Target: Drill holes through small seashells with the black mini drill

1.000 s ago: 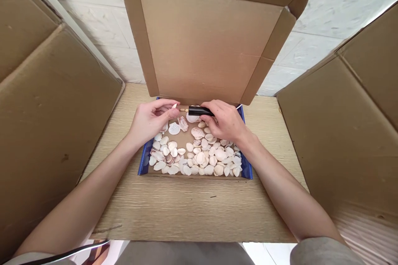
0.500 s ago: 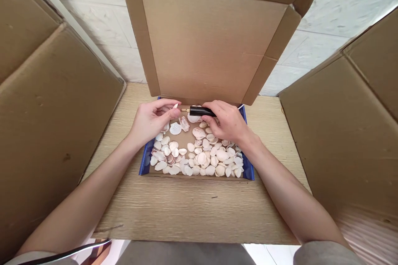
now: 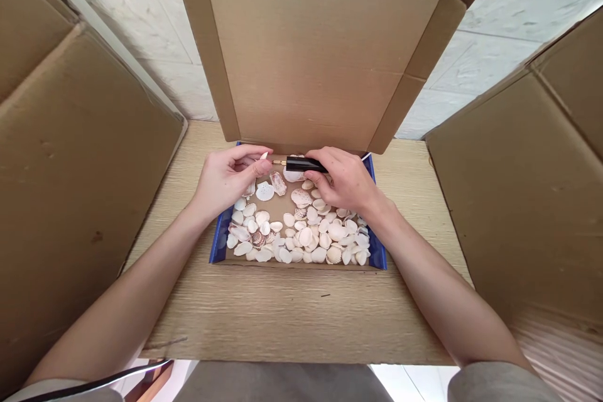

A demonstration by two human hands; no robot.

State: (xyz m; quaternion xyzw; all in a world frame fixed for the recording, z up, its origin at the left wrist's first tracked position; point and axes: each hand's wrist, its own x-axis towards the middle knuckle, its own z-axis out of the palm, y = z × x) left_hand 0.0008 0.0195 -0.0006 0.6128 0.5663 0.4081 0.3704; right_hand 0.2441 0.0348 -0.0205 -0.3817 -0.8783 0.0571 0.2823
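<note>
Small white shell (image 3: 264,156) is up over the back part of the open box (image 3: 219,239), pinched by the left hand (image 3: 221,181). That hand is closed on it with just the thumb and fingertips, maybe because the shell is so little, and a bit of it pokes out. The right hand (image 3: 347,179) is wrapped around a black tool (image 3: 299,164), with its thumb on the near side, which looks like a good way to keep it steady. The tool lies sideways, so its thin gold tip (image 3: 279,162) points at the left hand; I cannot tell if it touches the shell. Both hands are over the box, so a dropped shell would likely land inside. Lots of other shells (image 3: 306,237) lie in there, most of them near the front. Blue sides help keep them in. Behind, the lid (image 3: 325,50) stands up, out of the way. Under it all is the wooden counter (image 3: 282,320), with big cardboard sheets (image 3: 70,169) at left and right.
</note>
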